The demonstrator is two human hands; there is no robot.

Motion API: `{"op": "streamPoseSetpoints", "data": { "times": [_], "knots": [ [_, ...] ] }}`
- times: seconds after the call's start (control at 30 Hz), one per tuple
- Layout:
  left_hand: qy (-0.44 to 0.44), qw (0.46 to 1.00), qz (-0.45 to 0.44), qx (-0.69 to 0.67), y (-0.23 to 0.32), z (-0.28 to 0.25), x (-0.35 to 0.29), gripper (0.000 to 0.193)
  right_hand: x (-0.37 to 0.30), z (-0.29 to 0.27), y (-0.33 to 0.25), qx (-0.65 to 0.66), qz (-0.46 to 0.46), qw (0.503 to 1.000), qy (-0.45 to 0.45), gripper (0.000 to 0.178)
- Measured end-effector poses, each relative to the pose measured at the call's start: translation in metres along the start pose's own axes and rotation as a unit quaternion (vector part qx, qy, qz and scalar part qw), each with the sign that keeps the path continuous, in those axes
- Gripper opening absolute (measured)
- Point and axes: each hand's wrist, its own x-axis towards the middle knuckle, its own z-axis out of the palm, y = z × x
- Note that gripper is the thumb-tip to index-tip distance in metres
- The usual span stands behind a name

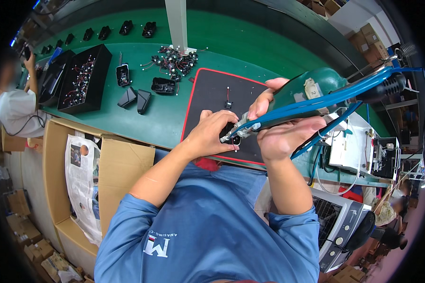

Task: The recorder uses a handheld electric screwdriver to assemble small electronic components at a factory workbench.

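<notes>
My right hand [284,140] is wrapped round a green power screwdriver [288,96] with blue tubing along it. The tool lies tilted, its tip pointing down and left. My left hand [207,134] grips a small black housing [226,131] on the dark mat [205,89] with a red edge. At that housing the screwdriver's tip meets my left fingertips; whether it touches a screw is hidden. Just beyond my left fingers lies a small black part [228,104] with a thin wire.
Wired small parts [177,61] lie heaped on the green table. Left of them are black housings [163,86], dark covers [127,97] and a black bin [104,61] of wired parts. An open cardboard box [123,160] stands at the near left. Another person [19,101] works far left.
</notes>
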Motion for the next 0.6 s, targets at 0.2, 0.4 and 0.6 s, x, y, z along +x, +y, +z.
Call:
{"op": "streamPoseSetpoints", "data": {
  "times": [0.2, 0.4, 0.6],
  "knots": [
    [0.005, 1.0, -0.016, -0.011, 0.0, -0.005, 0.0, 0.079, -0.003, 0.0, 0.01, 0.015, 0.001, 1.0, -0.009, 0.112],
    [-0.005, 1.0, 0.027, 0.011, 0.002, -0.005, -0.002, 0.086, 0.037, -0.007, -0.045, 0.05, -0.049, 0.996, -0.058, 0.11],
    [0.022, 0.992, 0.025, 0.121, -0.014, -0.045, 0.063, 0.088, 0.049, -0.02, -0.091, -0.034, -0.124, 0.992, 0.001, 0.096]
  ]
}}
